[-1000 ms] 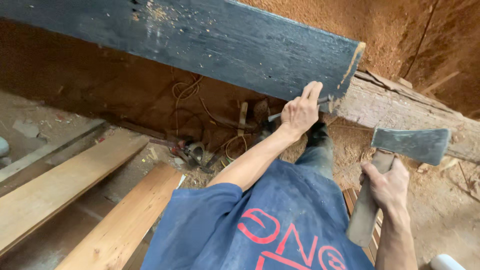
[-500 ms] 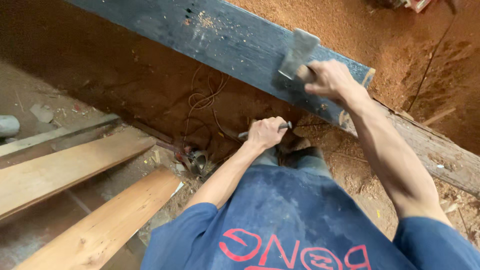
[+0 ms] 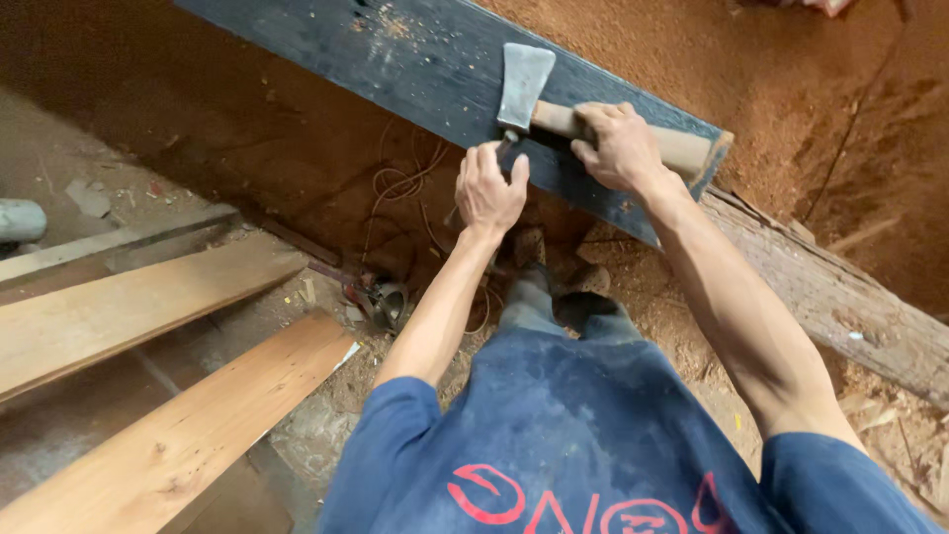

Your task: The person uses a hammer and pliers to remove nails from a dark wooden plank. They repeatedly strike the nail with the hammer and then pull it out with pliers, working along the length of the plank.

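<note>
one hatchet (image 3: 524, 84) lies flat on the one dark beam (image 3: 415, 59), right hand (image 3: 618, 146) wrapped around its handle. left hand (image 3: 489, 190) pinches a small tool at the beam's edge. two pale planks (image 3: 178, 435) lie left. a second ago the hatchet hung low beside the body.

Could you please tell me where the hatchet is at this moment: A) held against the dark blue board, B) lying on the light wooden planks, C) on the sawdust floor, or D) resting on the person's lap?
A: the right hand holds the hatchet flat against the dark blue board.
</note>
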